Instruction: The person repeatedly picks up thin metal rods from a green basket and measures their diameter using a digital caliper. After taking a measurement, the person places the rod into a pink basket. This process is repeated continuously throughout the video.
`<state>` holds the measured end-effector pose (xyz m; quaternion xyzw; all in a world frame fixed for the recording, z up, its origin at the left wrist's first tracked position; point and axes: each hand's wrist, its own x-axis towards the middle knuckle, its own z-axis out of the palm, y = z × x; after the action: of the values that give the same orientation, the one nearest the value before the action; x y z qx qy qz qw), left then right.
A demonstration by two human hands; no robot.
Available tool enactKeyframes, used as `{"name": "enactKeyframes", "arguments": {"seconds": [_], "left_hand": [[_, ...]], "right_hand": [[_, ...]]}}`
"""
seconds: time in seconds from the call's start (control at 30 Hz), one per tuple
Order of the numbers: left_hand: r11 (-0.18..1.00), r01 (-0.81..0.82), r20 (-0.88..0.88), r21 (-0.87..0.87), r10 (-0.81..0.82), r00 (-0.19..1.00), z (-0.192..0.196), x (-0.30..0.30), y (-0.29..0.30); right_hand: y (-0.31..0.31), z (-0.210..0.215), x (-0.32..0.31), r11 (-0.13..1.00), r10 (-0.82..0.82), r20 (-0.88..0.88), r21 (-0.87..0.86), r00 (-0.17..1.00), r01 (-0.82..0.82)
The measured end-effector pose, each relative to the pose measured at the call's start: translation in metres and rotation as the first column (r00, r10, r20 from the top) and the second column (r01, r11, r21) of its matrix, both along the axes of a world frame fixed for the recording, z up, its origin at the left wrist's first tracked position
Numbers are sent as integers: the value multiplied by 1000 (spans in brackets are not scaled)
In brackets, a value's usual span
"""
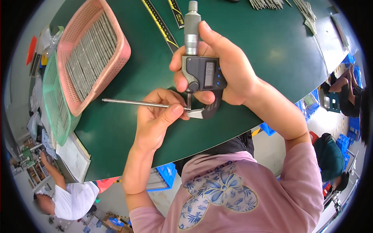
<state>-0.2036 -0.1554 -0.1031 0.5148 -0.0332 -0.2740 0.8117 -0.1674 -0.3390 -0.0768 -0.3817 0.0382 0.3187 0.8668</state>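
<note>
A digital micrometer [200,72] with a grey thimble and a small display is gripped in my right hand [233,64], its thimble end pointing to the far side. My left hand [157,116] pinches a thin metal rod [132,102] near its right end. That end of the rod lies at the gap between the micrometer's spindle and anvil; my fingertips partly hide whether it touches both faces. The rod's free end reaches left over the green table [248,42].
A pink basket [123,50] full of metal rods stands at the left, overlapping a green basket [50,97]. Yellow-and-black rulers [160,24] lie at the far side. More rods [266,4] are heaped at the far right. A person in white [74,200] sits at lower left.
</note>
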Motion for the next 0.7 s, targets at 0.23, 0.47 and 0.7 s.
{"name": "enactKeyframes", "arguments": {"seconds": [0.23,0.47,0.7], "left_hand": [[998,8,-8,-64,-8,1000,1,0,1],[998,25,28,-63,-23,999,-1,-1,1],[1000,7,-2,15,-7,1000,3,-4,-1]], "right_hand": [[-2,-1,2,1000,14,-56,-5,998,-14],[-1,-2,2,999,39,-18,1,999,-39],[-3,-1,3,999,24,45,-47,999,-21]]}}
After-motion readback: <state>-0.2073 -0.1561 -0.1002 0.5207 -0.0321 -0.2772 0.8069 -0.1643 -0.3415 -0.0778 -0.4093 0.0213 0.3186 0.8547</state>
